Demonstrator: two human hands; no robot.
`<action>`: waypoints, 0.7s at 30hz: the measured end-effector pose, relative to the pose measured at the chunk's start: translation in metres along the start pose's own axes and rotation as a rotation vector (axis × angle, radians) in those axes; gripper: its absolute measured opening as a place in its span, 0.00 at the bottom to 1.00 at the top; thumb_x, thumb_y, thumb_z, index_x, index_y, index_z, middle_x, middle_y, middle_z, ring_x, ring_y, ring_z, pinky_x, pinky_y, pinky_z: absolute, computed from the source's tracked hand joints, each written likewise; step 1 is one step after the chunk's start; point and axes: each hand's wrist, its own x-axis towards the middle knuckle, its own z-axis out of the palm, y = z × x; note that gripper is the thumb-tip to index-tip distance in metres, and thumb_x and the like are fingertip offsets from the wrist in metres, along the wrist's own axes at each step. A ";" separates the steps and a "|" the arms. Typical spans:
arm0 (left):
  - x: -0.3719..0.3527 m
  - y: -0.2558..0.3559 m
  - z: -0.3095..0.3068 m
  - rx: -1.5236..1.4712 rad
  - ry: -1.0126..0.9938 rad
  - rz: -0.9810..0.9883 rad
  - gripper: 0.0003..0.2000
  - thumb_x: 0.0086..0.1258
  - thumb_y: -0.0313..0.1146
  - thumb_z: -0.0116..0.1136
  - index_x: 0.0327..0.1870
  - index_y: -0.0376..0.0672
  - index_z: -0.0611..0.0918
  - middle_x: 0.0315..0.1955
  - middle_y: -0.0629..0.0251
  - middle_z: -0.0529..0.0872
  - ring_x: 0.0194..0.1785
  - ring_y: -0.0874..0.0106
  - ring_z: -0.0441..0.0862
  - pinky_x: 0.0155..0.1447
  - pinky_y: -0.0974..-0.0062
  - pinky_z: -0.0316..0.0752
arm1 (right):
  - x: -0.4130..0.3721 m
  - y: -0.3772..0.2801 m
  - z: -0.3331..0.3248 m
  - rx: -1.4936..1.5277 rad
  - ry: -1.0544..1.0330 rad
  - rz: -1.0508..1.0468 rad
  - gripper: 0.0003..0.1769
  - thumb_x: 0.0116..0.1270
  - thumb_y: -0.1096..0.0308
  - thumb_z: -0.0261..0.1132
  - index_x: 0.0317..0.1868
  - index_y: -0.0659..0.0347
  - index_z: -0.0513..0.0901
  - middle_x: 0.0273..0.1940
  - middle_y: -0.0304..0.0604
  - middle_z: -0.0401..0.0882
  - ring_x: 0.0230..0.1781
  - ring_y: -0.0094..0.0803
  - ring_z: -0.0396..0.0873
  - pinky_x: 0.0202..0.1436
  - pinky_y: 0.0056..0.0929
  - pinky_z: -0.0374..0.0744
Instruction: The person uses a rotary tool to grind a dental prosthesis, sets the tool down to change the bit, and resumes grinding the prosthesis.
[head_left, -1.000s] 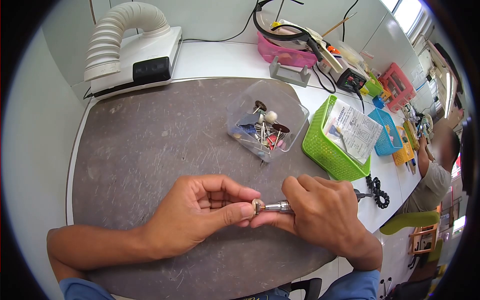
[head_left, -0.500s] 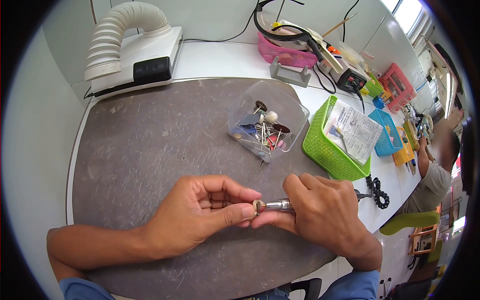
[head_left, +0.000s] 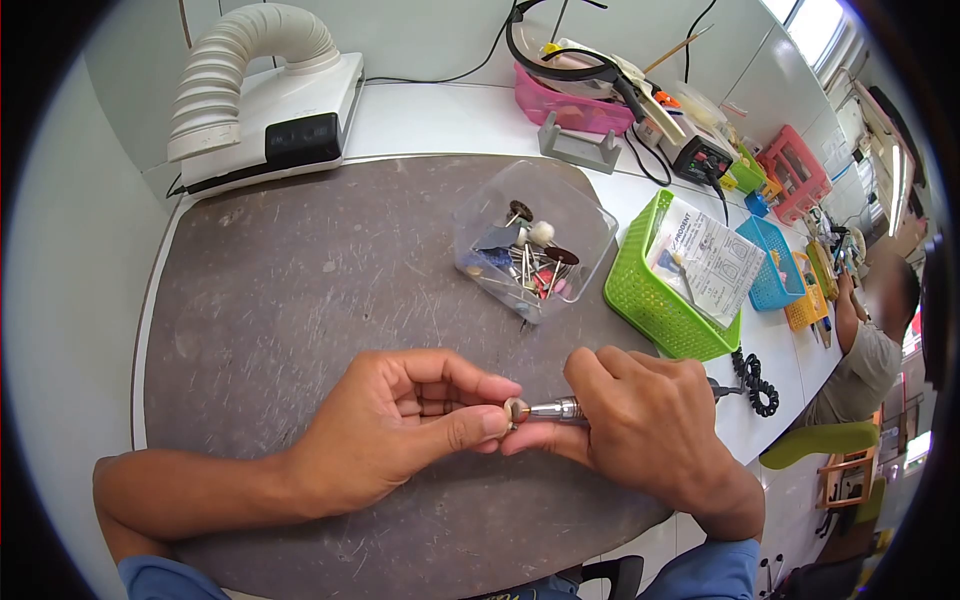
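As left fingers (head_left: 470,428) pinch disc (head_left: 514,409), right (head_left: 592,384) grip handpiece (head_left: 558,409).

A shiny silver handpiece (head_left: 560,409) tipped with a pale beige disc (head_left: 514,408) is shown on a grey mat (head_left: 300,290) marked all over with fine pale scratches. From the handpiece, at 12 o'clock, a clear box (head_left: 590,235) is filled with black, white, blue, pink and dark brown bits. At 2 o'clock a lime-green mesh basket (head_left: 640,295) is seen, with a blue basket (head_left: 765,275) beyond. A white, ribbed extractor (head_left: 300,90) with a black panel is set at 11 o'clock. A black coiled cord (head_left: 755,385) is found at 3 o'clock.
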 end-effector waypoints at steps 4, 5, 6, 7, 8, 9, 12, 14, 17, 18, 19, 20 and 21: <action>0.000 -0.001 -0.001 0.005 -0.005 -0.002 0.12 0.72 0.23 0.63 0.53 0.30 0.81 0.44 0.54 0.88 0.45 0.74 0.87 0.53 0.78 0.83 | 0.001 0.001 0.000 -0.006 -0.012 -0.007 0.36 0.57 0.27 0.65 0.20 0.54 0.69 0.15 0.35 0.70 0.11 0.28 0.73 0.12 0.27 0.66; 0.000 0.000 -0.001 0.006 -0.006 -0.002 0.12 0.72 0.23 0.63 0.53 0.30 0.81 0.44 0.54 0.88 0.45 0.74 0.87 0.53 0.78 0.83 | 0.001 0.001 0.000 -0.003 -0.006 -0.008 0.36 0.57 0.27 0.65 0.20 0.53 0.69 0.15 0.35 0.70 0.11 0.27 0.73 0.12 0.27 0.66; 0.000 0.002 0.000 0.015 -0.010 -0.009 0.12 0.72 0.23 0.63 0.54 0.30 0.81 0.44 0.54 0.88 0.45 0.74 0.87 0.53 0.77 0.83 | 0.001 0.001 -0.001 -0.004 -0.006 -0.008 0.36 0.57 0.27 0.65 0.20 0.53 0.69 0.15 0.35 0.70 0.11 0.27 0.73 0.12 0.27 0.66; 0.001 0.003 0.000 0.025 -0.013 -0.016 0.12 0.72 0.23 0.63 0.54 0.30 0.81 0.44 0.54 0.88 0.45 0.74 0.87 0.53 0.77 0.83 | 0.001 0.000 -0.002 -0.013 -0.014 -0.013 0.36 0.57 0.27 0.65 0.20 0.53 0.69 0.15 0.35 0.69 0.11 0.27 0.74 0.12 0.26 0.66; 0.001 0.003 -0.001 0.024 -0.011 -0.016 0.12 0.72 0.23 0.63 0.54 0.30 0.81 0.44 0.54 0.88 0.45 0.74 0.87 0.53 0.77 0.83 | 0.001 0.000 -0.003 -0.021 -0.023 -0.019 0.36 0.56 0.27 0.65 0.20 0.53 0.69 0.15 0.34 0.69 0.11 0.27 0.74 0.12 0.26 0.66; 0.001 0.003 -0.002 0.020 -0.019 -0.029 0.13 0.72 0.24 0.62 0.55 0.30 0.81 0.44 0.54 0.88 0.45 0.74 0.87 0.53 0.77 0.83 | 0.001 -0.001 -0.004 -0.020 -0.024 -0.021 0.36 0.56 0.27 0.65 0.20 0.53 0.69 0.15 0.34 0.69 0.11 0.27 0.74 0.12 0.26 0.66; 0.004 0.003 -0.004 0.003 -0.032 -0.040 0.14 0.73 0.24 0.62 0.56 0.30 0.81 0.44 0.55 0.88 0.44 0.74 0.87 0.53 0.77 0.84 | 0.002 -0.003 -0.007 0.012 -0.046 0.043 0.37 0.49 0.28 0.69 0.22 0.56 0.69 0.16 0.38 0.69 0.15 0.34 0.77 0.18 0.31 0.71; 0.005 0.004 -0.005 -0.012 -0.038 -0.039 0.14 0.73 0.24 0.62 0.57 0.30 0.80 0.44 0.55 0.88 0.44 0.74 0.87 0.53 0.77 0.83 | 0.003 -0.003 -0.007 0.025 -0.055 0.044 0.38 0.48 0.28 0.69 0.22 0.56 0.68 0.16 0.38 0.70 0.15 0.35 0.77 0.19 0.32 0.71; 0.005 0.006 -0.006 0.021 -0.058 -0.083 0.14 0.73 0.24 0.61 0.57 0.30 0.80 0.44 0.55 0.88 0.44 0.74 0.87 0.54 0.77 0.84 | 0.003 -0.003 -0.009 0.040 -0.060 0.049 0.38 0.47 0.28 0.70 0.22 0.56 0.68 0.16 0.38 0.70 0.15 0.36 0.77 0.19 0.33 0.71; 0.006 0.006 -0.006 0.019 -0.059 -0.095 0.14 0.73 0.24 0.61 0.57 0.30 0.80 0.46 0.54 0.88 0.44 0.74 0.87 0.54 0.77 0.84 | 0.003 -0.002 -0.008 0.040 -0.061 0.048 0.38 0.47 0.28 0.70 0.22 0.56 0.68 0.16 0.38 0.70 0.15 0.36 0.77 0.19 0.33 0.71; 0.006 0.006 -0.007 0.018 -0.061 -0.105 0.14 0.73 0.24 0.61 0.57 0.30 0.81 0.47 0.54 0.87 0.45 0.74 0.87 0.55 0.77 0.84 | 0.003 0.001 -0.007 0.039 -0.047 0.018 0.37 0.50 0.28 0.69 0.21 0.55 0.69 0.16 0.37 0.71 0.14 0.33 0.77 0.17 0.31 0.70; 0.006 0.007 -0.007 0.018 -0.061 -0.104 0.14 0.73 0.24 0.61 0.57 0.30 0.81 0.47 0.54 0.87 0.45 0.74 0.87 0.55 0.77 0.84 | 0.004 0.002 -0.007 0.039 -0.033 -0.012 0.36 0.54 0.28 0.68 0.20 0.54 0.70 0.16 0.36 0.72 0.13 0.30 0.76 0.15 0.28 0.69; 0.006 0.007 -0.007 0.010 -0.063 -0.109 0.14 0.72 0.23 0.62 0.57 0.30 0.81 0.50 0.53 0.86 0.46 0.74 0.86 0.56 0.76 0.84 | 0.004 0.002 -0.007 0.039 -0.033 -0.013 0.36 0.54 0.28 0.68 0.20 0.54 0.70 0.16 0.36 0.72 0.13 0.30 0.76 0.15 0.28 0.69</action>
